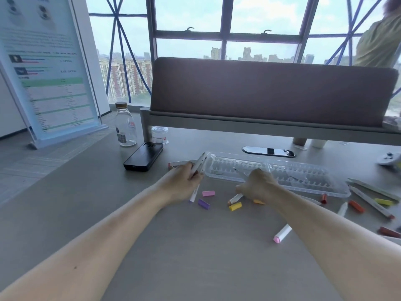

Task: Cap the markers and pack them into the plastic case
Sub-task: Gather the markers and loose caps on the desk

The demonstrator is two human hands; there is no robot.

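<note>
markers (200, 164): likely light, stiff, slick barrels; grip mid-barrel. left hand (182, 181) clutches several left of plastic case (303, 178); right hand (260, 185) curled before case, hold unclear.

An office on a high floor of a city building.
A long grey desk (86, 192) carries a padded divider screen (271, 92) and an oval cable port (268, 151). Behind it, large windows (191, 14) look over apartment towers (123, 77). A printed information banner (47, 68) stands at the left on carpet tiles (32, 161).
</note>
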